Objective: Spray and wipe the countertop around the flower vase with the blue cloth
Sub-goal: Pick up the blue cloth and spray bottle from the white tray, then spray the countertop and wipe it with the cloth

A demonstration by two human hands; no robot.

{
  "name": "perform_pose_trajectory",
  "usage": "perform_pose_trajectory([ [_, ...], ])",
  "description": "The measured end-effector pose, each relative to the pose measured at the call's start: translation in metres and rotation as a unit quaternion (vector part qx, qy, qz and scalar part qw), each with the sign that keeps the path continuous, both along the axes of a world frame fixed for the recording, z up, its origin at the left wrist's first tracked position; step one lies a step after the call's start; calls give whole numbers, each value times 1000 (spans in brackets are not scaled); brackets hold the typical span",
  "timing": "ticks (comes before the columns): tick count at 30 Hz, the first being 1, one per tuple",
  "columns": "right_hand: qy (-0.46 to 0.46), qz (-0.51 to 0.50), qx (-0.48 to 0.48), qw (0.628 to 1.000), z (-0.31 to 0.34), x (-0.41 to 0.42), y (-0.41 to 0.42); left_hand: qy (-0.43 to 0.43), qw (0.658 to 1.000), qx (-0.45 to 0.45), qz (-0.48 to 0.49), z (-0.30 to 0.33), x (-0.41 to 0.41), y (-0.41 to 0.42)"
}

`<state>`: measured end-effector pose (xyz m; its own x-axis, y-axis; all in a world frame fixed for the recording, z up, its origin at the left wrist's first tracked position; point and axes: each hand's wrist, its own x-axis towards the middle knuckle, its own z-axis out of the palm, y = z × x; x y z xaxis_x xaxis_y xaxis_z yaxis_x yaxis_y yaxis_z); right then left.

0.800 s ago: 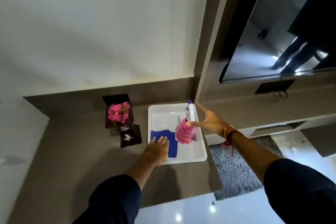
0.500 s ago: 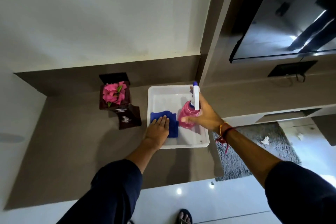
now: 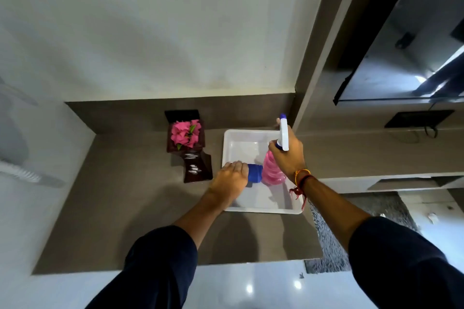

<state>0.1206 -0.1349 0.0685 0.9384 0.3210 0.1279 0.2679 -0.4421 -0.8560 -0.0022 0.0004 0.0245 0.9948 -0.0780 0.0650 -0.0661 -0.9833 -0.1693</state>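
Since the earlier views, the right hand (image 3: 288,155) has closed around the neck of the pink spray bottle (image 3: 272,170), and the left hand (image 3: 232,180) has bunched the blue cloth (image 3: 254,172) under curled fingers, pinching it. Both tools are thus secured (neither has yet cleared the tray), so spraying can begin next. The white tray (image 3: 236,135) holds both. The flower vase (image 3: 190,148) stands at 9 o'clock from the tray, just beside its rim. Open countertop (image 3: 120,203) lies toward 7 o'clock; the back wall closes 12 o'clock, and the front edge runs along 6 o'clock.
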Motion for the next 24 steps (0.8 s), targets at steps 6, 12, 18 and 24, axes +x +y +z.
perform_pose_trajectory([
  [6, -60, 17, -27, 998, 61, -36, 23, -87, 996, -28, 20, 39, -55, 24],
  [12, -28, 24, -81, 996, 57, -94, 45, -11, 990, -52, 133, 43, -115, 49],
  [18, 72, 70, -128, 987, 30, -209, 96, 51, 968, -116, 218, 33, -204, 102],
  [24, 92, 68, -160, 981, 11, -218, 110, 76, 957, -138, 243, 27, -215, 104],
])
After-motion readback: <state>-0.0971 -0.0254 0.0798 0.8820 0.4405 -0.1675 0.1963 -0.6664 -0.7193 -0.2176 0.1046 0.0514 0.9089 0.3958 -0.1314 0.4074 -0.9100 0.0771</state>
